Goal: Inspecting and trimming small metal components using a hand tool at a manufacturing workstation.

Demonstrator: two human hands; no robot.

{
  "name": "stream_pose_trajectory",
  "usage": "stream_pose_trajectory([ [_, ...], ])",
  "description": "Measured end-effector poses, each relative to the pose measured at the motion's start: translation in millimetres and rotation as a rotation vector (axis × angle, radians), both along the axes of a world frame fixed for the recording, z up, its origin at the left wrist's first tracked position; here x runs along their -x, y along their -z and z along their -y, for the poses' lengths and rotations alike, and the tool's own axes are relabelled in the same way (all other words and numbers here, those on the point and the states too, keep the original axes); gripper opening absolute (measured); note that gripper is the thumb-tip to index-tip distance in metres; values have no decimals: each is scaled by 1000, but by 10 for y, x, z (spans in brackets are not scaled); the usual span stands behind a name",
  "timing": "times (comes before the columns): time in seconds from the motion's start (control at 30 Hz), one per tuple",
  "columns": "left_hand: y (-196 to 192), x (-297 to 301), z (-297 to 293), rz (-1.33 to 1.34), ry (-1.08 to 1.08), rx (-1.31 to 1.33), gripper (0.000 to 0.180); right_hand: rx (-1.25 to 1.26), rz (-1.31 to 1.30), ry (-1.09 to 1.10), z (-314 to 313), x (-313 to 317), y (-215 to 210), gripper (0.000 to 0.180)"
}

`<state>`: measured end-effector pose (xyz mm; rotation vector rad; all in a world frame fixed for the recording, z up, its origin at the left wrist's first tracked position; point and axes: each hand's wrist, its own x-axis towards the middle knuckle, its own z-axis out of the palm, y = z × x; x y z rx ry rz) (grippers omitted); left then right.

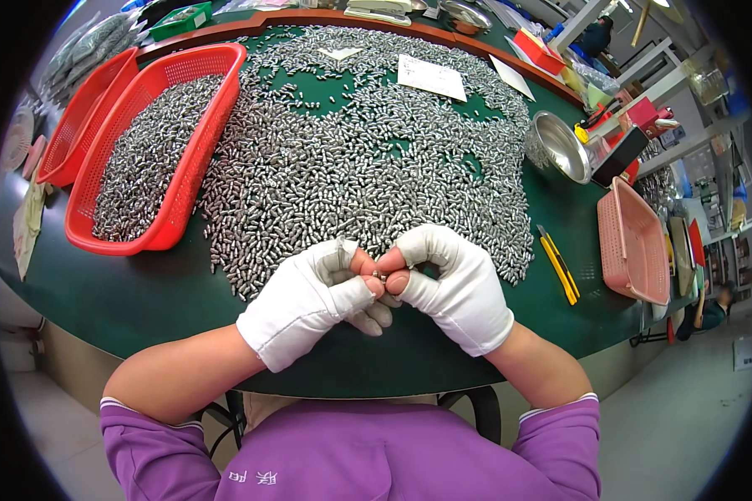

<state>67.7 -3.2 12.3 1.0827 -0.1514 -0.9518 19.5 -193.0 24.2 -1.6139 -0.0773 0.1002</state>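
Observation:
My left hand (309, 292) and my right hand (449, 288) meet at the near edge of a wide spread of small silvery metal parts (368, 175). Both wear white gloves with the thumb and index fingertips bare. Between those fingertips I pinch a tiny metal part (381, 275), mostly covered by the fingers. Each hand is closed on it, thumbs toward me. The loose parts lie just beyond my fingers, short and cylindrical with narrower ends.
On the left, a red perforated basket (184, 179) holds many like parts; another red basket (58, 163) stands behind it. Paper slips (431, 77) lie on the pile. To the right are a metal bowl (560, 144), a yellow utility knife (558, 265) and a pink basket (635, 267). Green table (134, 292) underneath.

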Motion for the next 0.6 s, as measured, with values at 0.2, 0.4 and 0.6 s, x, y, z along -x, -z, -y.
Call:
stream_pose_trajectory([
  [0.2, -22, -9, 14, -11, 33, -2, 20, 98, 62, 34, 9, -4, 41, 15],
  [0.4, 174, -46, -23, -182, 142, 165, 36, 377, 288, 49, 15, -61, 59, 15],
  [0.6, 220, -88, 35, -339, 158, 404, 58, 540, 709, 51, -17, -139, -14, 20],
])
